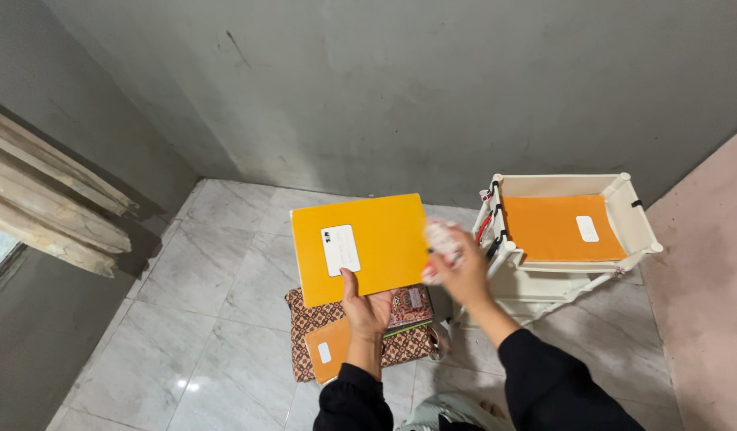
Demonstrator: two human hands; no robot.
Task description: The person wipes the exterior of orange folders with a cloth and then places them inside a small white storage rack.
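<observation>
While the left hand [367, 310] has its grip clamped on the lower edge of a flat yellow cardboard book [360, 247] above the patterned brown stack [360, 335] on the marble floor [217, 319], the right hand [463, 271] clutches a blurred white-and-red cloth [441, 242] at the book's right edge. This looks like wiping the cover, which calls for steady support beside the cream plastic tray rack [624, 207] holding an orange book [556, 227].

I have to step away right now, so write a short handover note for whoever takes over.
Left hand holds up a yellow-covered notebook with a white label.
Right hand, blurred, grips a crumpled white-and-red cloth at the notebook's right edge.
Done: one orange notebook lies in the white rack.
Left: a patterned stack with an orange book lies on the marble floor.
</observation>
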